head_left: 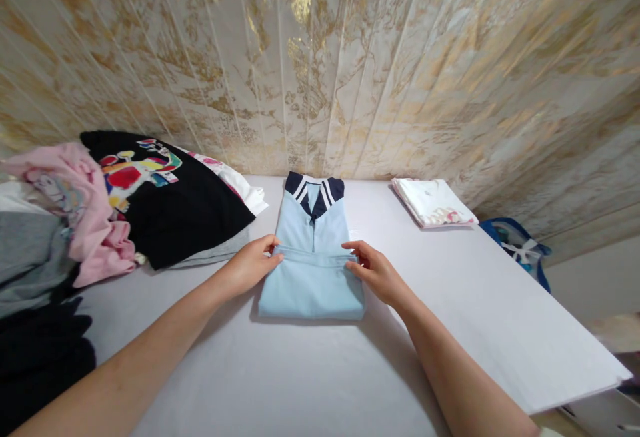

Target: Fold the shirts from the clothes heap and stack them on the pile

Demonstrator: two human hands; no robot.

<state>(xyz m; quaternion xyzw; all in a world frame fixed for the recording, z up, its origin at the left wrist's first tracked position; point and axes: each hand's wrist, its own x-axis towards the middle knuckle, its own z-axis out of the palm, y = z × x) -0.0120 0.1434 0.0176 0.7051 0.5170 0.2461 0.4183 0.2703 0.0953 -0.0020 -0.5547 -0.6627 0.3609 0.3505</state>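
Note:
A light blue shirt (311, 290) lies on the table in front of me, its lower part folded up over the front. Its navy collar with white stripes points away from me, towards the curtain. My left hand (255, 262) pinches the left end of the folded-up hem between thumb and fingers. At the right end of the same hem, my right hand (374, 269) grips the cloth with thumb and forefinger. The folded edge runs level between both hands, below the collar opening.
Left on the white table (480, 317) lie a black T-shirt (200, 210) with a colourful print, a pink garment (100, 237), grey cloth (30, 257) and black cloth (40, 350). Folded white clothes (433, 202) lie back right. A blue bag (520, 250) stands beyond the right edge. Behind hangs a patterned curtain (310, 70).

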